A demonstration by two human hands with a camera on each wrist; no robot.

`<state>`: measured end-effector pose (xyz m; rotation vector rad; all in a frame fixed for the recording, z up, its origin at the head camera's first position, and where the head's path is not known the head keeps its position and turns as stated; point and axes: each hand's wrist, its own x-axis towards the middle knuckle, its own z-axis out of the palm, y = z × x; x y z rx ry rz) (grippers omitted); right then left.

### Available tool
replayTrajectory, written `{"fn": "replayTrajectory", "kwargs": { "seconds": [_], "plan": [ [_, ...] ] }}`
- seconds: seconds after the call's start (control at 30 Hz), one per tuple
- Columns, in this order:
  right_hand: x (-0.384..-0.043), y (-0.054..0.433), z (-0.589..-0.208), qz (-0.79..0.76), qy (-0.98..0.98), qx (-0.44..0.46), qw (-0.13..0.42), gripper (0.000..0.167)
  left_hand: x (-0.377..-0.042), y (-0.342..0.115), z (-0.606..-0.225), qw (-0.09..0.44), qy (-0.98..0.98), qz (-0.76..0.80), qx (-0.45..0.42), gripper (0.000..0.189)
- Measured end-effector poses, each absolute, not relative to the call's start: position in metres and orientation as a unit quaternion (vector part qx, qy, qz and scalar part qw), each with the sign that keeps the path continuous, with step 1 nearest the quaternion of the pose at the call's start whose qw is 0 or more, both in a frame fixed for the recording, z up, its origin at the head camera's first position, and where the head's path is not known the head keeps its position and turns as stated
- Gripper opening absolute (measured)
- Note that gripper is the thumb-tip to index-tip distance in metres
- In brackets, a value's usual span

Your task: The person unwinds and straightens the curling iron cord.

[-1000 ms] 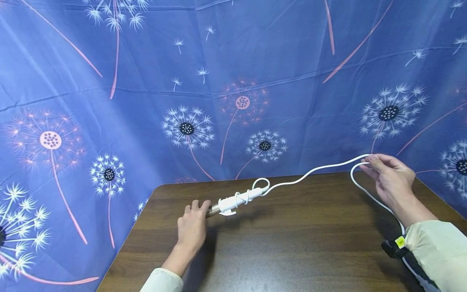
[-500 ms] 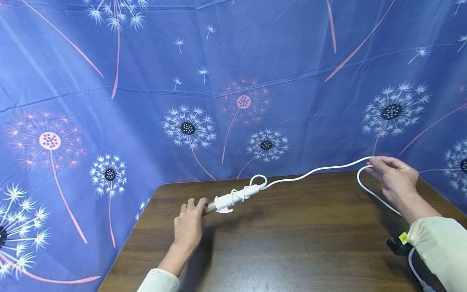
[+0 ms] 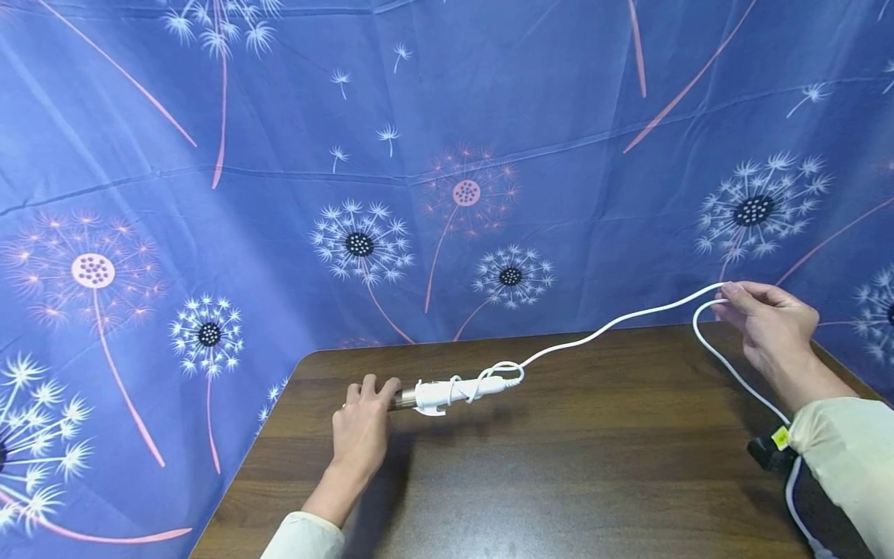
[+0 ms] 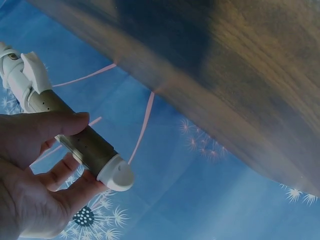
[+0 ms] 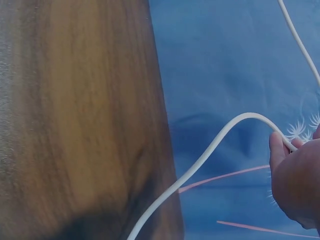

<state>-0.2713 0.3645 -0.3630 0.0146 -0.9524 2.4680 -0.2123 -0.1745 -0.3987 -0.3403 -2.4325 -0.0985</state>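
A white curling iron [image 3: 461, 390] with a bronze-coloured barrel [image 4: 92, 145] hangs above the table, its handle pointing right. My left hand [image 3: 362, 427] grips it by the barrel; in the left wrist view the thumb lies over the barrel, fingers beneath, and the white tip [image 4: 117, 173] sticks out past them. The white cord [image 3: 615, 320] is looped round the handle, then runs off to the right. There my right hand [image 3: 778, 330] pinches it between thumb and fingers. From that pinch the cord [image 5: 210, 150] bends back and drops past the right wrist.
A dark brown wooden table [image 3: 559, 473] lies under both hands. Behind it hangs a blue cloth [image 3: 594, 186] printed with dandelions. A black wrist strap with a yellow tag [image 3: 781, 438] sits by the right sleeve [image 3: 848, 450], and the cord passes beside it.
My right hand has moved to the right and slightly up with the cord. The curling iron's handle end has dipped, so it lies more level. The left hand has shifted slightly left.
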Motion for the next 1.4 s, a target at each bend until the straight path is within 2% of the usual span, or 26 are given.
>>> {"fn": "replayTrajectory", "kwargs": {
  "seconds": [0.2, 0.5, 0.83, 1.07, 1.4],
  "plan": [
    [-0.274, 0.366, -0.356, 0.908, -0.333, 0.007, 0.255, 0.015, -0.215, -0.176, -0.396, 0.355, -0.924, -0.024, -0.137, 0.053],
    [-0.276, 0.365, -0.350, 0.913, -0.313, 0.023, 0.262, 0.017, -0.219, -0.177, -0.393, 0.370, -0.919, -0.014, -0.135, 0.045],
    [-0.276, 0.366, -0.346, 0.911, -0.313, 0.034, 0.266, 0.017, -0.219, -0.179, -0.390, 0.353, -0.931, -0.003, -0.093, 0.046],
    [-0.275, 0.373, -0.346, 0.905, -0.320, 0.036, 0.279, 0.016, -0.218, -0.187, -0.388, 0.325, -0.943, -0.025, -0.063, 0.039],
    [-0.274, 0.386, -0.357, 0.911, -0.342, 0.008, 0.233, 0.018, -0.216, -0.195, -0.386, 0.301, -0.950, -0.079, -0.039, 0.048]
  ]
}}
